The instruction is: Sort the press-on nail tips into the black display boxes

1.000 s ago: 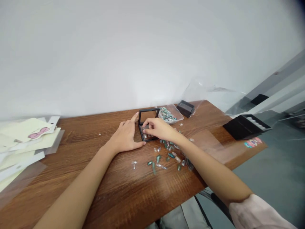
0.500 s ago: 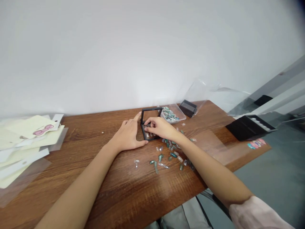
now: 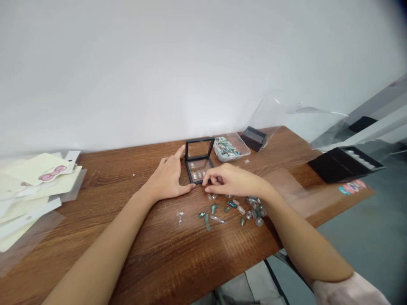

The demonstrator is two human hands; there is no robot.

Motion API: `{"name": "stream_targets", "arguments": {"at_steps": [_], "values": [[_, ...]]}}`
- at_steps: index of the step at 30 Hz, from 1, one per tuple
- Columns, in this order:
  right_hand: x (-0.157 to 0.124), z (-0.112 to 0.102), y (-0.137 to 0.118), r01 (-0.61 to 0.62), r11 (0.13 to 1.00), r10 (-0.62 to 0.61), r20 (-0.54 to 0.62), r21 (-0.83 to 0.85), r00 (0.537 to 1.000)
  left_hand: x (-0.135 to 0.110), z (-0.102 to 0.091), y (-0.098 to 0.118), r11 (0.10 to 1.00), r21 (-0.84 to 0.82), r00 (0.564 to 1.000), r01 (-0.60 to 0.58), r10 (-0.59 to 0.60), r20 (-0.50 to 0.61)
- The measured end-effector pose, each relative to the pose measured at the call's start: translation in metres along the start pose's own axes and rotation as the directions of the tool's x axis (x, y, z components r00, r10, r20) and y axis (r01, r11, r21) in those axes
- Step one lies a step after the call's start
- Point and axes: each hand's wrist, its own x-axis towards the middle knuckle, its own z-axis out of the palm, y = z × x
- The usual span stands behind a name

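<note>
A black press-on nail case (image 3: 199,158) stands with its windowed lid raised, and several clear false nails (image 3: 199,174) lie in its tray. My left hand (image 3: 167,176) wraps its left side, thumb against the front corner and forefinger at the back, holding it. Just off the case's front right corner is my right hand (image 3: 227,180), its fingers loosely curled with a gap between thumb and forefinger; no nail shows in them. The hand hides part of the tray. Loose green and clear false nails (image 3: 213,208) are scattered on the table below it.
Behind the right hand, a clear plastic box (image 3: 237,157) holds many nails, with a smaller black case (image 3: 253,138) beside it. A black box (image 3: 333,166) stands at the right table edge. Cards and plastic sleeves (image 3: 34,186) are piled at the left.
My right hand has left the tray and moved right and toward me, uncovering nails inside. The left hand stays at the case. The view has shifted slightly.
</note>
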Motion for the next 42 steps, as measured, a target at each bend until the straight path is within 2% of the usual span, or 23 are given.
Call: {"name": "stream_targets", "arguments": {"at_steps": [5, 12, 18, 24, 32, 42], "values": [[-0.006, -0.001, 0.004, -0.010, 0.991, 0.019, 0.062, -0.134, 0.998, 0.001, 0.001, -0.002, 1.000, 0.003, 1.000, 0.016, -0.016, 0.017], [-0.020, -0.016, 0.012, -0.130, 0.981, 0.132, 0.003, -0.141, 0.991, 0.002, 0.003, -0.002, 0.999, 0.034, 1.000, 0.023, -0.023, 0.017], [-0.027, -0.010, 0.010, -0.152, 0.954, 0.145, -0.046, -0.258, 0.988, 0.003, 0.003, -0.002, 0.998, 0.055, 1.000, 0.023, -0.024, 0.014], [-0.019, 0.005, -0.004, -0.112, 0.934, 0.126, 0.020, -0.339, 0.992, 0.004, 0.002, -0.002, 0.998, 0.067, 0.999, 0.019, -0.021, 0.024], [-0.013, 0.013, -0.005, -0.065, 0.935, 0.089, 0.053, -0.350, 0.995, 0.006, 0.000, 0.001, 0.998, 0.061, 0.999, 0.030, -0.031, 0.026], [-0.005, 0.023, -0.010, 0.029, 0.936, -0.033, -0.005, -0.352, 0.999, 0.005, 0.000, 0.000, 0.999, 0.025, 0.999, 0.033, -0.034, 0.036]]}}
